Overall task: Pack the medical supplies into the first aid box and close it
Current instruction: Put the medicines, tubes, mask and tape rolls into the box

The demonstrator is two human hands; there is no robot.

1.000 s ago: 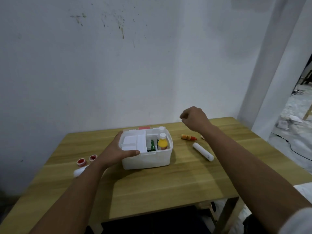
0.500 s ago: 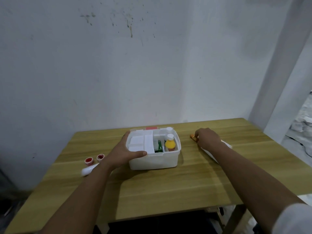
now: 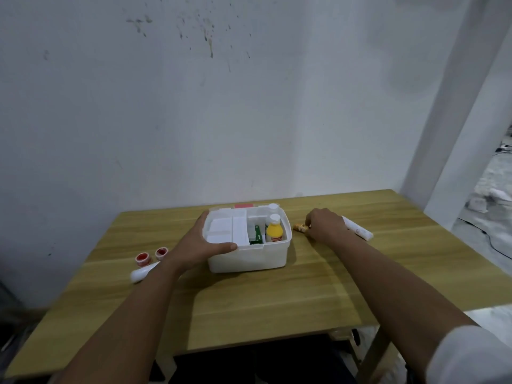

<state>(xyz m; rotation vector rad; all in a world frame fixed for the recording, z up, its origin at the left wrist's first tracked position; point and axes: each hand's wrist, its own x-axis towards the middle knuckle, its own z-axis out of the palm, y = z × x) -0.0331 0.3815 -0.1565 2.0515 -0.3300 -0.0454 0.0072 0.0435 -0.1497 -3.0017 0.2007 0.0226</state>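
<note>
The white first aid box (image 3: 249, 259) stands open in the middle of the wooden table (image 3: 249, 309). Inside it are a yellow bottle with a white cap (image 3: 274, 231), a green packet (image 3: 257, 235) and white trays. My left hand (image 3: 202, 245) grips the box's left front rim. My right hand (image 3: 324, 227) rests on the table to the right of the box, fingers closed on a small orange tube (image 3: 300, 227). A white tube (image 3: 358, 231) lies just behind that hand.
Two small red-capped jars (image 3: 151, 254) and a white tube (image 3: 144, 272) lie left of the box. The wall runs along the table's far edge. A white pillar (image 3: 457, 134) stands at the right, with cables on the floor beyond.
My right hand came down from the air above the table onto the orange tube. My left hand stayed on the box. The camera shifted slightly.
</note>
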